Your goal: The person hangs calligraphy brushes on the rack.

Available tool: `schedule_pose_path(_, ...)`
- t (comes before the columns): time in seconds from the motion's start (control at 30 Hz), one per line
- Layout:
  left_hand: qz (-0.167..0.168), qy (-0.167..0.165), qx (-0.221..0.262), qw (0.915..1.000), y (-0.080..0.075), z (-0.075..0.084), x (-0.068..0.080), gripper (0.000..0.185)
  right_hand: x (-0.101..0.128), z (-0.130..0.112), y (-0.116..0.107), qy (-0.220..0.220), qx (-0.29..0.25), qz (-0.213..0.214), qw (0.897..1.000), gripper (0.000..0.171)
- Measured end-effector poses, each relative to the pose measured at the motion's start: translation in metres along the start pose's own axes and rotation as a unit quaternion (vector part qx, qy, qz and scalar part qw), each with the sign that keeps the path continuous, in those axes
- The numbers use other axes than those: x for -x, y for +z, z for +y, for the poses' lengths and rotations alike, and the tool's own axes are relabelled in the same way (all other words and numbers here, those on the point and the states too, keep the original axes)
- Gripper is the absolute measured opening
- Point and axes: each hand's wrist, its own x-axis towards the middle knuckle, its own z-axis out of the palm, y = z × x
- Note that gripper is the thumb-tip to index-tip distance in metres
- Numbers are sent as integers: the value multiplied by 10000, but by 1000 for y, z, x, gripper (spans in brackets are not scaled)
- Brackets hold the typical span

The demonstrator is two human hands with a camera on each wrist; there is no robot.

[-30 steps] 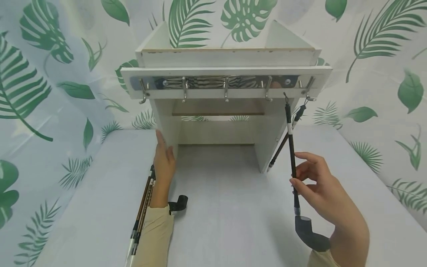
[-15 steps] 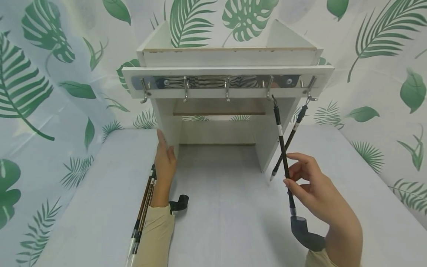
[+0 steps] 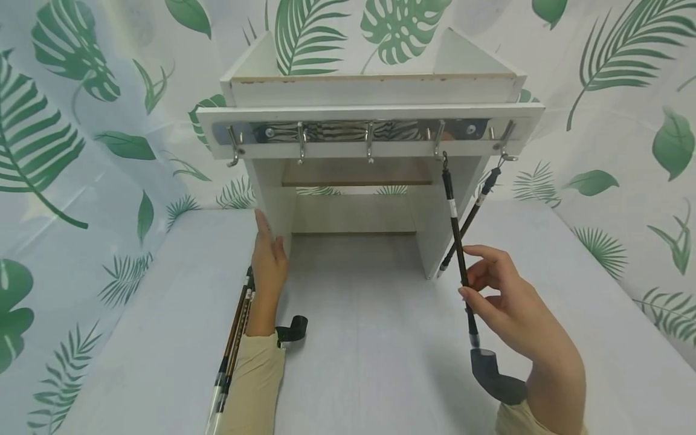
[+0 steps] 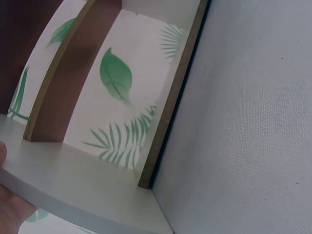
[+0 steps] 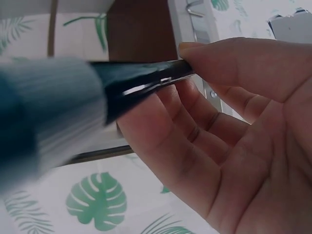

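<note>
- On a pale grey table (image 3: 370,362) against a leaf-print backdrop stands a small white shelf unit (image 3: 370,96) with a metal rail of five hooks (image 3: 370,136) along its front edge.
- The right hand (image 3: 508,302) pinches a dark calligraphy brush (image 3: 455,232) at mid-shaft between thumb and fingertips; the brush's top loop sits at the fourth hook (image 3: 439,142), and its capped bristle end hangs below the hand.
- A second brush (image 3: 469,220) hangs from the far-right hook (image 3: 505,148), slanting behind the first.
- The left hand (image 3: 267,260) lies flat with straight fingers against the shelf's left side panel, gripping nothing.
- More brushes (image 3: 232,344) lie on the table just beside the left forearm.
- The held brush looks light, thin and stiff, with a smooth, likely slippery shaft; a light mid-shaft pinch suits it, keeping clear of the delicate bristle end.
</note>
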Motion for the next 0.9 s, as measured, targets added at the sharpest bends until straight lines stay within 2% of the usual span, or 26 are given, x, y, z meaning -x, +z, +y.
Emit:
schedule_pose_path(0.3,-40,-126,-11,9999,0,-1,0,59,-2,-1,4,-6,8,60,10000,71)
schedule_pose_path(0.9,5,-60,-6,10000,0,0,0,59,-7,-1,5,-25,195,162,9997,69)
